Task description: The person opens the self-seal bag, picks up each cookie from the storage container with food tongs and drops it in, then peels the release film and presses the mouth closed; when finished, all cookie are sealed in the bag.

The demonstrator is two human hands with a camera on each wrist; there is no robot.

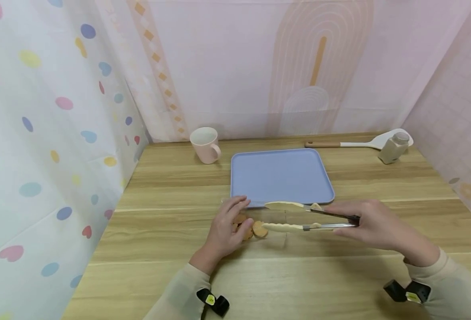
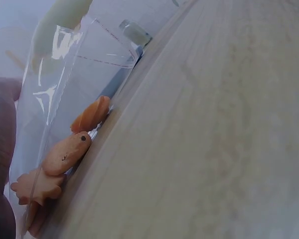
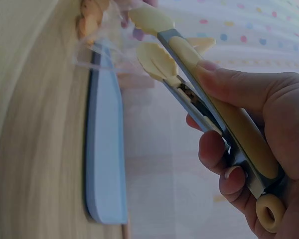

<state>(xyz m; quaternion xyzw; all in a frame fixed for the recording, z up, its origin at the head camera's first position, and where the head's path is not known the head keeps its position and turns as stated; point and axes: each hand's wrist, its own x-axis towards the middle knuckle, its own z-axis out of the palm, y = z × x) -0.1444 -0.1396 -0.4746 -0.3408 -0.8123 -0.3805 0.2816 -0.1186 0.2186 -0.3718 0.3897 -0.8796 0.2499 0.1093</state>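
My right hand (image 1: 373,224) grips a pair of tongs (image 1: 284,228) with cream tips and metal arms. The tongs are spread apart and point left, with nothing between their tips. At the left, my left hand (image 1: 224,231) holds a clear plastic bag (image 2: 46,99) lying on the table. Several cookies (image 2: 67,154) are inside it, among them a flower-shaped one and a twisted one. One round cookie (image 1: 260,229) shows just beside the lower tong tip in the head view; the left hand partly covers the others.
A blue tray (image 1: 279,175) lies just beyond the hands. Behind it to the left stands a pink mug (image 1: 205,149). A white spatula (image 1: 357,144) with a wooden handle and a glass shaker jar (image 1: 393,149) are at the back right of the wooden table (image 1: 159,222).
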